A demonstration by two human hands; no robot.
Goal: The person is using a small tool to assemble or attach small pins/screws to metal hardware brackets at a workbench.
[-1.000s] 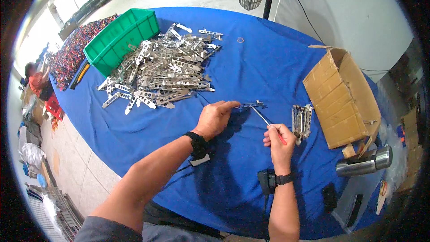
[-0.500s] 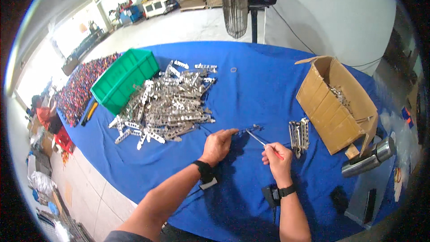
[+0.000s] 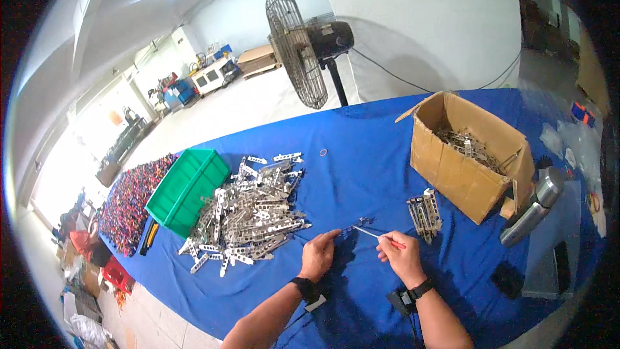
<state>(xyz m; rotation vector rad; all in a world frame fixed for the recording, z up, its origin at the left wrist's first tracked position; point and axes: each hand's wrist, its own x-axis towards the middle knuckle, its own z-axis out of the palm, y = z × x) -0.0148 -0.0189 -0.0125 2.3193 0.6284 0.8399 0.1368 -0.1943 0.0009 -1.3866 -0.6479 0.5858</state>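
Observation:
My left hand (image 3: 318, 255) is closed, its fingertips at the near end of a slotted metal strip (image 3: 349, 228) on the blue cloth. In my right hand (image 3: 403, 260) is a slim red-handled tool (image 3: 369, 233) with a thin, pale metal shaft. The shaft's tip meets the strip near its far end; the exact contact is too small to make out. Several similar strips lie side by side in a small stack (image 3: 424, 216) right of my hands. To the left spreads a large heap of loose metal strips (image 3: 255, 210).
A green plastic bin (image 3: 187, 189) stands behind the heap, beside a mound of small multicoloured pieces (image 3: 132, 210). On the right are an open cardboard box (image 3: 455, 171) of metal parts and a steel flask (image 3: 535, 207). A fan (image 3: 297, 48) stands beyond the table.
My view has tilted upward and rolled, so the table sits lower in the picture. Both hands stay at the strip, and the tool's tip remains against it.

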